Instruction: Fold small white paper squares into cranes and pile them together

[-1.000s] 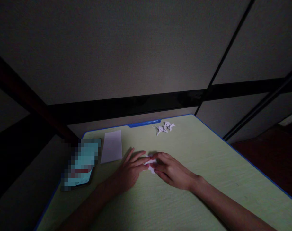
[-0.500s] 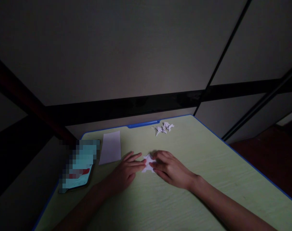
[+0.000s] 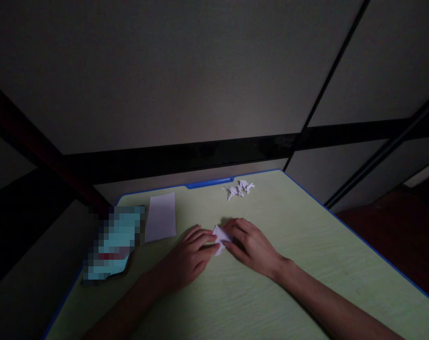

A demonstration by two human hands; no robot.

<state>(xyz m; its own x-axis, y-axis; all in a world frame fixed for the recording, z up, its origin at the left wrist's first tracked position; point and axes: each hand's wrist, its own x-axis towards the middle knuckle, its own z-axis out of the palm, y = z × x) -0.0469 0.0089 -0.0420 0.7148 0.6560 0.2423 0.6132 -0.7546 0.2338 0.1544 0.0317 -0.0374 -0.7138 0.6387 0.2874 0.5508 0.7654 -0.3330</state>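
A small piece of folded white paper (image 3: 221,237) lies on the table between my hands, its upper end coming to a point. My left hand (image 3: 195,252) has its fingers closed on the left edge of the paper. From the other side, my right hand (image 3: 251,243) holds the right edge between thumb and fingers. Parts of the paper are hidden under the fingertips of both hands. Farther back, two folded white paper figures (image 3: 235,191) with pointed limbs rest close together.
A stack of white paper (image 3: 161,217) lies at the table's left, beside a phone (image 3: 111,245) with a blurred screen. The pale green table (image 3: 306,264) has a blue edge and a blue strip (image 3: 210,182) at the back. Dark cabinet panels (image 3: 186,75) stand behind it.
My left fingers, more spread before, have closed in on the paper's left edge. The paper's outline has changed from several points to a more compact shape. My right hand has barely moved.
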